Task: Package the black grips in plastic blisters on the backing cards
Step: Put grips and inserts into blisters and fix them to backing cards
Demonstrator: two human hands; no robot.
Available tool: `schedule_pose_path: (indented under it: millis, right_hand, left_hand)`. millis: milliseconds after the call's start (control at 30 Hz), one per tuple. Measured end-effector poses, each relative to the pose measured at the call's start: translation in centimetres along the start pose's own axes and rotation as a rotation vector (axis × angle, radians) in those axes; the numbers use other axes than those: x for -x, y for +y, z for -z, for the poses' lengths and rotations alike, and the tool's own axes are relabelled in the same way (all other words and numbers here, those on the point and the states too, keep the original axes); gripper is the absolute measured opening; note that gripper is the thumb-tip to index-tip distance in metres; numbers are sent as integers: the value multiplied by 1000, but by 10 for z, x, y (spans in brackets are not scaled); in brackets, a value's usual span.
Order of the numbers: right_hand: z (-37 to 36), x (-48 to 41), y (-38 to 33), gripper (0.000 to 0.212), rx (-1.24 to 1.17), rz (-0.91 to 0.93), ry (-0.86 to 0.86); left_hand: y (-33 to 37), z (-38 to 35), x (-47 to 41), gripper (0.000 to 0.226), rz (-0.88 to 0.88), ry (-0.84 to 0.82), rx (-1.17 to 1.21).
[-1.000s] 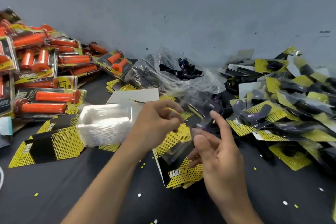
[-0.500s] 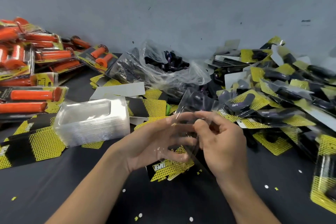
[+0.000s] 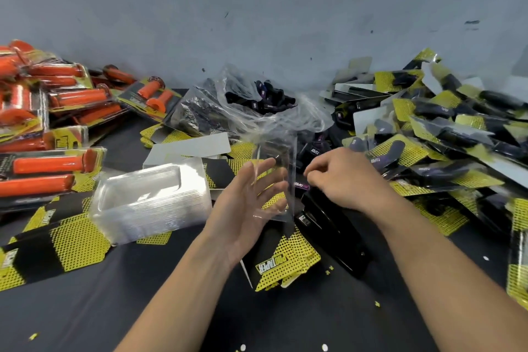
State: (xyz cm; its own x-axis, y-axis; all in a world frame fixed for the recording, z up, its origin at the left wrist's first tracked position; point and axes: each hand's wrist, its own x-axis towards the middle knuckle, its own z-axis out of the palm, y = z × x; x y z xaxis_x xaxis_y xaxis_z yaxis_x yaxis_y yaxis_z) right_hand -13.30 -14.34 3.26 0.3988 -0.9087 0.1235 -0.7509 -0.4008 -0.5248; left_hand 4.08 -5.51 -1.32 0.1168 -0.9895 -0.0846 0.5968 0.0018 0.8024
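My left hand [image 3: 248,206] is held palm up, with a clear plastic blister [image 3: 275,177] standing upright against its fingers. My right hand [image 3: 340,177] hovers to the right of the blister, over loose black grips [image 3: 314,151]. Its fingers are curled and pinched, and I see nothing between them. A black grip with a purple label [image 3: 301,186] lies just below those fingertips. Yellow and black backing cards [image 3: 283,261] lie on the dark table beneath my left hand.
A stack of clear blisters [image 3: 151,197] sits at the left. A black stapler [image 3: 334,233] lies under my right wrist. A plastic bag of black grips [image 3: 257,103] is behind. Packaged black grips [image 3: 445,134] are piled on the right and packaged orange grips [image 3: 51,128] on the left.
My right hand has let go of the blister and moved right, over the loose grips. My left hand has opened, palm up, and holds the blister alone.
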Motion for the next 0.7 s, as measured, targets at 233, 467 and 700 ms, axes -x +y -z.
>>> schedule_pose_path:
  millis: [233, 467, 700]
  right_hand:
    - [-25, -53, -25, 24, 449, -38, -413]
    - [-7, -28, -16, 26, 33, 6, 295]
    - [-8, 48, 15, 34, -635, 143, 534]
  left_hand:
    - [-2, -2, -6, 48, -25, 140, 26]
    - [2, -5, -1, 48, -9, 150, 40]
    - [3, -3, 3, 55, 33, 28, -39]
